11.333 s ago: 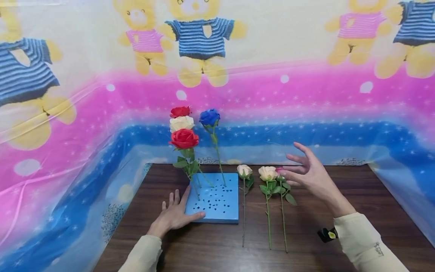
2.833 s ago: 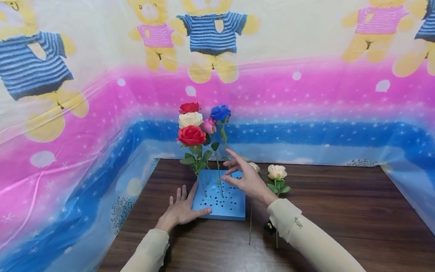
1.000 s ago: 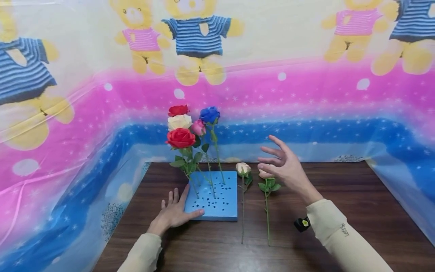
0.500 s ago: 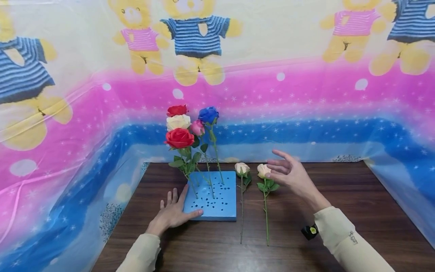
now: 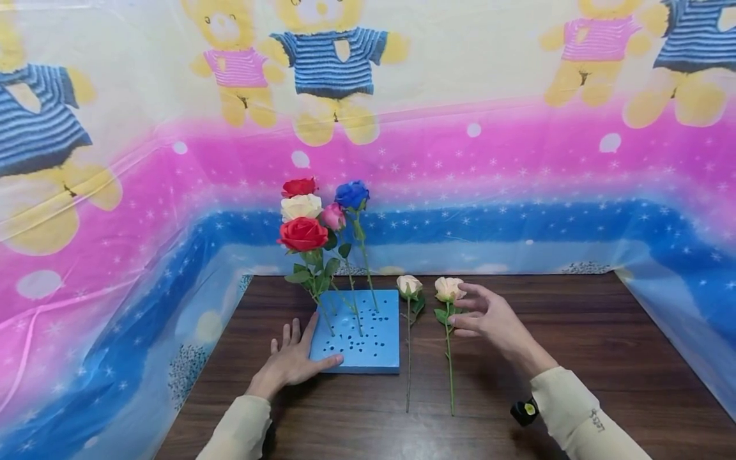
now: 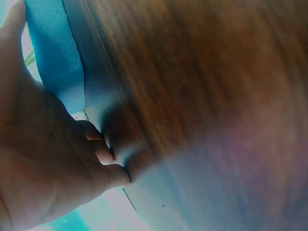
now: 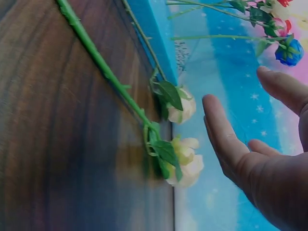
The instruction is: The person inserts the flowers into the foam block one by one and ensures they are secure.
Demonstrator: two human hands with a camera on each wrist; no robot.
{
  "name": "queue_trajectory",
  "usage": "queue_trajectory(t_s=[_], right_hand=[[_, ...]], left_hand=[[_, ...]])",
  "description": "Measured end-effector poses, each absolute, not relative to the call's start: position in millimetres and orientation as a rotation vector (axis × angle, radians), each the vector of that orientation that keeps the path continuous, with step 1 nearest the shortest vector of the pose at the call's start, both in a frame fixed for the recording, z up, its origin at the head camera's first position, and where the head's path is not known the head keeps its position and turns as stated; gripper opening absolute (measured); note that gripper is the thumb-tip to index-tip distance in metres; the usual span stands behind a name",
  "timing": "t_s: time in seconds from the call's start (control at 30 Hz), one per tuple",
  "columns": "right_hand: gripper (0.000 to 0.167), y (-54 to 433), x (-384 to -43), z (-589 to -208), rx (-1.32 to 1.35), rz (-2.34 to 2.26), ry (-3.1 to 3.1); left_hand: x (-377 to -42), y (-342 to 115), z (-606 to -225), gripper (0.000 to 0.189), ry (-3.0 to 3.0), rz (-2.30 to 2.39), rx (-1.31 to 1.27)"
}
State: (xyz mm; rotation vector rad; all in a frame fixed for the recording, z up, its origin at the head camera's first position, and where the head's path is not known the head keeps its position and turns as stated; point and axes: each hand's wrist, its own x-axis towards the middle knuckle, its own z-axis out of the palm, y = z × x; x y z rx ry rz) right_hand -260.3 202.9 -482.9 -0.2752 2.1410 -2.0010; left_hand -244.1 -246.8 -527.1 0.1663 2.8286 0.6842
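Note:
At the left edge of a blue foam block (image 5: 362,332) my left hand (image 5: 293,361) rests, its thumb over the near corner and its fingers spread beside it; the left wrist view shows the palm (image 6: 43,159) against the block's side. My right hand (image 5: 489,319) is at a peach rose (image 5: 449,289) lying on the table, fingers beside its bloom and leaves. In the right wrist view the right hand's fingers (image 7: 221,130) stand apart from that rose (image 7: 185,163), not gripping it. A second pale rose (image 5: 409,286) lies between it and the block.
Several roses stand in the block's holes: a red rose (image 5: 303,234) in front, a cream rose (image 5: 301,207), another red rose (image 5: 298,186), a pink rose (image 5: 333,217) and a blue rose (image 5: 352,194). A printed curtain (image 5: 489,191) hangs behind the wooden table (image 5: 604,351).
A pink rose went from the table into the block. My right hand then moved back right and has lowered to the peach rose. My left hand has stayed at the block.

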Motion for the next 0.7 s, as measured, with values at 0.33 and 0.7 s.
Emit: queue_trajectory(t_s=[0.33, 0.7], right_hand=[[0.09, 195, -252, -512, -0.129, -1.898, 2.155], [0.088, 186, -244, -526, -0.029, -1.748, 2.217]], left_hand=[[-243, -246, -526, 0.126, 2.832, 0.68, 0.166], [-243, -246, -526, 0.126, 2.849, 0.668, 0.169]])
